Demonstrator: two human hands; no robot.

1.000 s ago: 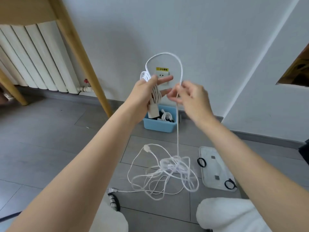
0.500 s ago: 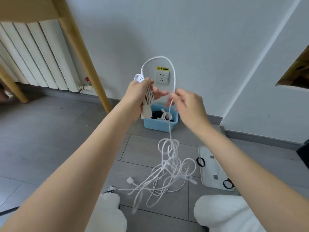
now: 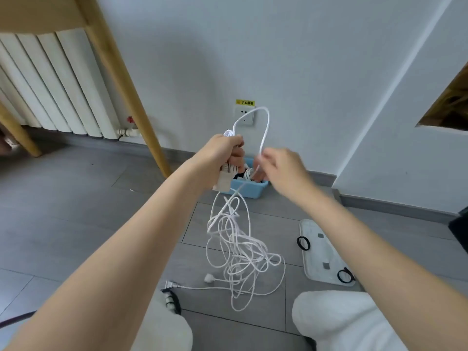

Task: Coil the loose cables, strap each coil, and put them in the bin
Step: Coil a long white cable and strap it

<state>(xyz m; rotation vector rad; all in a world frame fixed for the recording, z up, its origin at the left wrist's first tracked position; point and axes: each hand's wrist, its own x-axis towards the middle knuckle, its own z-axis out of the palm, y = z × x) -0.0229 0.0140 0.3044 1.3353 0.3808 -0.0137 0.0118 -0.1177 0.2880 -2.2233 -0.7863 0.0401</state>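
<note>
Above the grey floor, held out before the wall, the left hand gripped a bundle of white cable coils, its fingers curled round the turns, with a beige adapter block hanging just below the fist. Just beside it the right hand pinched the same cable between thumb and fingertips, somewhat blurred. Between the hands a loop of cable arched upward in front of the wall socket with its yellow label. From the right hand the cable dropped into a loose tangle that hung down to the floor, where a round white plug and a pronged plug lay near the person's white-clad knees. Behind the hands, against the wall, stood the blue bin, with dark and white things inside, partly hidden. To the right on the floor lay a pale mat with two black straps at its edges. A wooden leg slanted down at the left, in front of a white radiator.
</note>
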